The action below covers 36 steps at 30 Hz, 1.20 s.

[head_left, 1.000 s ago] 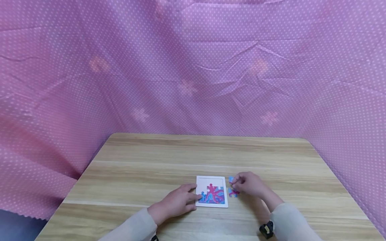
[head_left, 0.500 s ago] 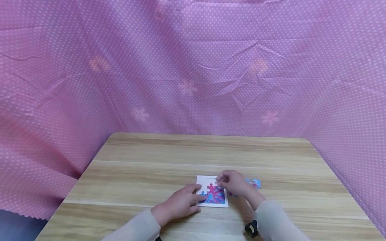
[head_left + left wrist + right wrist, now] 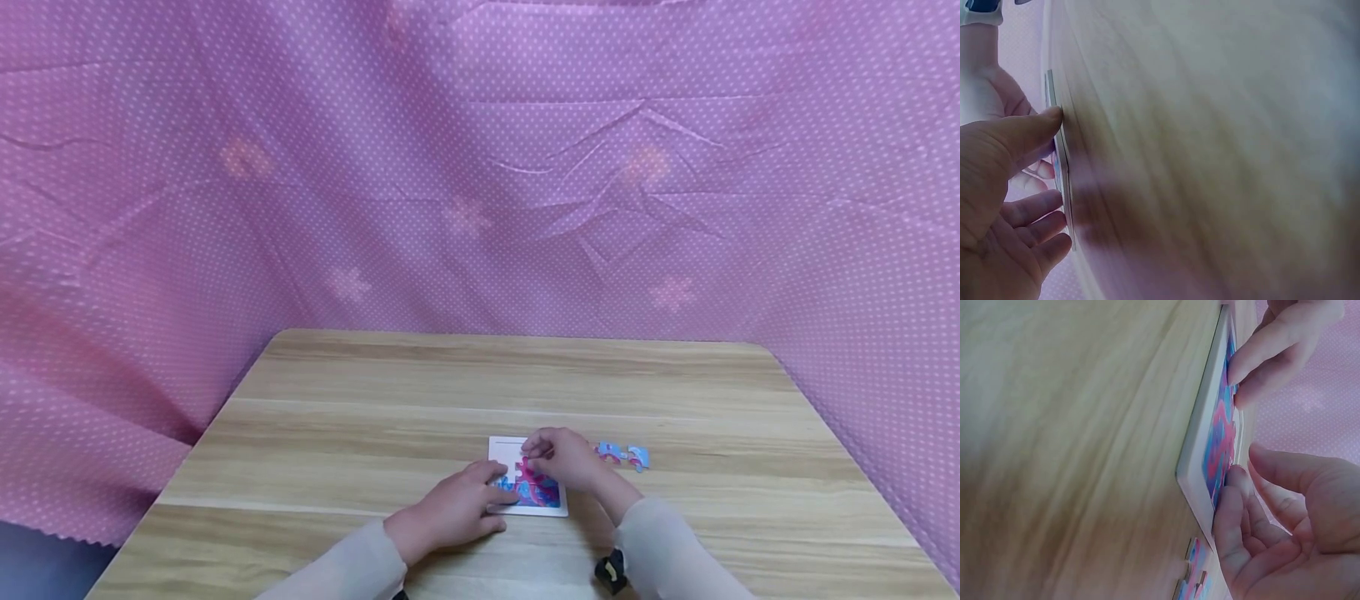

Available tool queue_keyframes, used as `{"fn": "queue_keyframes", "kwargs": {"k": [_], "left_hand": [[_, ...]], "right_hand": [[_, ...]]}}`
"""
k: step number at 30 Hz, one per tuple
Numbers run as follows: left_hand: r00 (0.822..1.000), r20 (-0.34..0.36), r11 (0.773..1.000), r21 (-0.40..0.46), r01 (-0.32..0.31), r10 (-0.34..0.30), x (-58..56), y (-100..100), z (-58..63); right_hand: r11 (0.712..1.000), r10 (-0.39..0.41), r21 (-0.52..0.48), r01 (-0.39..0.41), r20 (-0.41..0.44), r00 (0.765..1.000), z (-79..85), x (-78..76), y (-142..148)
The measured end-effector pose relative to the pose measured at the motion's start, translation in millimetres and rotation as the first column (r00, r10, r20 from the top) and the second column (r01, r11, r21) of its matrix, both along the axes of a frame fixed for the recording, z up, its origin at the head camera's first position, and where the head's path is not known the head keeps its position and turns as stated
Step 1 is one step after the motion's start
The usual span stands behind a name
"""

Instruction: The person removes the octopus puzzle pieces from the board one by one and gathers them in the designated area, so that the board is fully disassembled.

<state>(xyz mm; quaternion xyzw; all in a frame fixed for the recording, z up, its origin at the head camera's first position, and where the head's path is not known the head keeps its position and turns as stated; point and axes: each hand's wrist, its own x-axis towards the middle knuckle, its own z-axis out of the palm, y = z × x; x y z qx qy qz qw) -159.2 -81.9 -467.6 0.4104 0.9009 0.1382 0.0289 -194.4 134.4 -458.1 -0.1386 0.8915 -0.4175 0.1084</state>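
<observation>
A square puzzle board (image 3: 528, 511) with a white frame lies on the table, partly filled with pieces that form a pink octopus on blue. My left hand (image 3: 457, 508) rests at its left side with the fingers spread; in the left wrist view, the thumb (image 3: 1038, 128) touches the board's edge. My right hand (image 3: 566, 458) is over the upper part of the board, its fingertips drawn together as in a pinch. A puzzle piece there is almost wholly hidden by the fingers. In the right wrist view, curled fingers (image 3: 1232, 512) meet the board's near corner.
Loose puzzle pieces (image 3: 637, 457) lie to the right of the board, some partly behind my right hand. The wooden table (image 3: 360, 417) extends around them. A pink dotted cloth (image 3: 480, 208) hangs behind and along the sides.
My right hand has moved left from the loose pieces to above the board, uncovering pieces at the right. My left hand has slid slightly right, farther over the board's left edge.
</observation>
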Motion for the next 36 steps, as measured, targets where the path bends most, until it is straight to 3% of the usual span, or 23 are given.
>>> {"fn": "queue_keyframes", "kwargs": {"k": [10,24,36], "left_hand": [[1.000,-0.029,1.000,-0.004,-0.009,0.009,2.5,1.1,-0.7],[0.999,-0.032,1.000,-0.010,-0.019,0.018,5.0,2.7,-2.7],[1.000,-0.014,1.000,-0.015,-0.018,0.018,5.8,4.4,-4.1]], "right_hand": [[1.000,-0.006,0.013,0.005,0.056,0.998,0.6,2.1,-0.7],[0.997,-0.032,0.073,0.029,0.037,0.999,-1.5,2.9,-3.5],[0.999,-0.040,0.025,0.039,0.031,0.999,-6.1,3.8,-2.4]]}}
